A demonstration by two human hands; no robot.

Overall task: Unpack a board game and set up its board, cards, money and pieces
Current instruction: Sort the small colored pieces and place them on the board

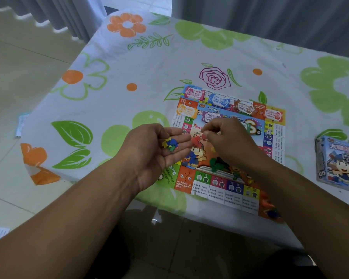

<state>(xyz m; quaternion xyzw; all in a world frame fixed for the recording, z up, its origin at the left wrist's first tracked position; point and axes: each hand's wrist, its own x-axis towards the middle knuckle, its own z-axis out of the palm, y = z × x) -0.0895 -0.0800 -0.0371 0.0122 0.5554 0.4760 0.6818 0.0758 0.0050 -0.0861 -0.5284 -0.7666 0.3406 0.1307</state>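
- the board [220,187] lies flat on the table [129,63], right of the frame's middle, with its near edge close to the table's lower edge.
- money stacks [219,101] sit in the board's upper part: pink, blue, brown and red in a row along the top, orange and purple just below them.
- your left hand [155,156] is palm up at the board's left edge. its fingers are loosely straight, not closed, and a small heap of pieces [170,144] in blue, yellow and green rests in the palm.
- your right hand [228,141] is above the board's middle, just right of your left fingertips. its fingers are curled, and thumb and forefinger pinch what looks like a small red piece [204,135].
- green pieces [217,164] lie on the board below your right hand.
- orange and blue pieces [271,211] lie at the board's lower right corner.
- the game box [338,164] rests on the table at the right edge of the frame, well apart from the board.
- a flowered cloth covers the table; grey curtains [270,15] hang across the top of the frame.
- a slip of paper [21,122] lies on the tiled floor at the left.
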